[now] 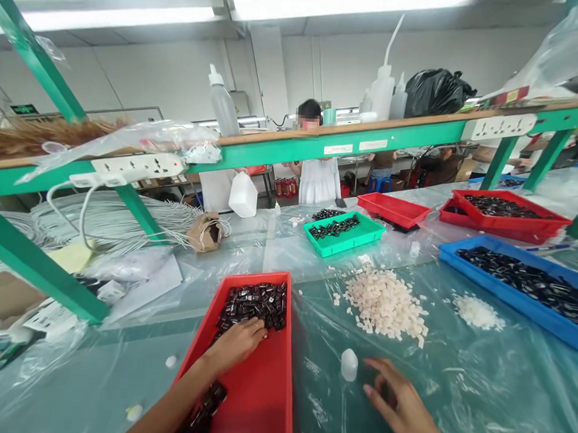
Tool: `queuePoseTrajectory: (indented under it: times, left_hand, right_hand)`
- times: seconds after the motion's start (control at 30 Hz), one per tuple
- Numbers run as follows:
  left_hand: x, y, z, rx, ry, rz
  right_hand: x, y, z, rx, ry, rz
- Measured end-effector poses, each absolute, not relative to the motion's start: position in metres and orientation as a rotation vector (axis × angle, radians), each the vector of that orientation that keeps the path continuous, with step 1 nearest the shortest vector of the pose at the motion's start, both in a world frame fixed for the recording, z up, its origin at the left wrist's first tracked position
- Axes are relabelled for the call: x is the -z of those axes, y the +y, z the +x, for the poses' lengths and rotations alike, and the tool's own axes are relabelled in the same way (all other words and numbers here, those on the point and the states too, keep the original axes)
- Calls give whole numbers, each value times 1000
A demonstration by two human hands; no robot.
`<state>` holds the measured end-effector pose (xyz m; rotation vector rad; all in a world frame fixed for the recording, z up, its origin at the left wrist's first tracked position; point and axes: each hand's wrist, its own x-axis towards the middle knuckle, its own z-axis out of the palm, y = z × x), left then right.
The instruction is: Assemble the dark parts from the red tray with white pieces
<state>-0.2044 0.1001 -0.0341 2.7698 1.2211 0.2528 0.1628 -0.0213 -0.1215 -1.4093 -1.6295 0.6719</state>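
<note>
My left hand [235, 345] reaches into a red tray [262, 394] and its fingertips touch a heap of small dark parts [255, 303] at the tray's far end. A few more dark parts [204, 410] lie in the tray by my forearm. My right hand [400, 403] rests on the plastic-covered table with fingers loosely curled, just right of a small white cap-like piece [349, 364]. Whether it grips anything is hidden. A pile of small cream pieces [385, 305] lies beyond it.
A green tray [359, 239], two red trays [394, 209] [504, 216] and a blue tray [520, 297] hold dark parts. A green-framed shelf [292, 149] carries bottles and power strips overhead. White wires [111, 221] lie at the left. A person in white stands across the table.
</note>
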Motion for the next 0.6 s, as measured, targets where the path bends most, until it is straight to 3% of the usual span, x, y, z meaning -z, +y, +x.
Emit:
queuePoseTrajectory:
  times: [0.3, 0.6]
  left_hand:
    - [-2, 17, -118, -1056, 1143, 2314]
    - [-39, 34, -96, -1501, 1044, 1705]
  right_hand:
    - [109, 16, 126, -856, -1573, -1347]
    - [-30, 63, 128, -961, -1634, -820]
